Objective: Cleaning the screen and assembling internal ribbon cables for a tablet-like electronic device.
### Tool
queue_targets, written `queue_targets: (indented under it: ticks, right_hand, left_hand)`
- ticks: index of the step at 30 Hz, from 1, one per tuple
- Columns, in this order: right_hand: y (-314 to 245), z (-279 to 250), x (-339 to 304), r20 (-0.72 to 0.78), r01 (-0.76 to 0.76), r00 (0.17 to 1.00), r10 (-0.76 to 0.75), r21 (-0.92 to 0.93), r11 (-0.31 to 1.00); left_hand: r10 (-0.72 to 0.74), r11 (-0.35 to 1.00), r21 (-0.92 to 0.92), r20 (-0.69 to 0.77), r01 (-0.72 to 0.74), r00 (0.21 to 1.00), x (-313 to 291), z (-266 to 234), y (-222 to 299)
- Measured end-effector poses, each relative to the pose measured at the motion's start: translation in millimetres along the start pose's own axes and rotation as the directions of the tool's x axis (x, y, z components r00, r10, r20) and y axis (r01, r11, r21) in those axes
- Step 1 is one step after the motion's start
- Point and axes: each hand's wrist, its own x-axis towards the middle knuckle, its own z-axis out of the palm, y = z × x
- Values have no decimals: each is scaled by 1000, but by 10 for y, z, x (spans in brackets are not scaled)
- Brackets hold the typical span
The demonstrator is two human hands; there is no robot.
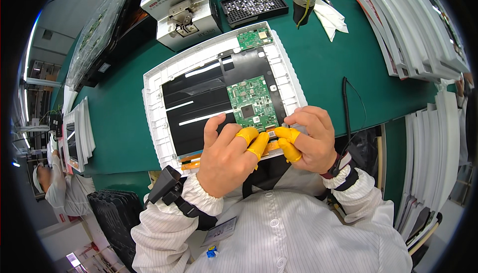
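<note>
My left hand [224, 158] and right hand [314, 142] meet at the orange ribbon [273, 146] by the green board's [253, 101] near edge; whether either pinches it, I can't tell. I'd best keep it flat and straight, pressing lightly.

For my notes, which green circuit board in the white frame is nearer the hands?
The larger board, with the dark square chip, beside the yellow-covered fingers; the smaller board sits farther away, beyond it.

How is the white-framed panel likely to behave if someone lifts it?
The white-framed panel would probably stay fairly stiff, given its ribbed white rim. Its larger green circuit board looks fragile, being uncovered. The orange strips seem thin, so they may flex.
</note>
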Motion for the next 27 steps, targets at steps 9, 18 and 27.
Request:
queue_targets:
  ticks: [9, 18, 27]
  right_hand:
    - [-11, -5, 21, 4, 4, 1000, -4, 24, 1000]
    - [-4, 3, 7, -4, -5, 1000, 5, 14, 1000]
    - [-10, 5, 27, -7, -15, 1000, 15, 22, 1000]
  left_hand:
    - [-11, 1000, -20, -6, 11, 1000, 6, 8, -6]
    - [-11, 999, -29, 30, 12, 1000, 2, -10, 2]
    - [-10, 999, -30, 40, 11, 999, 5, -9, 1]
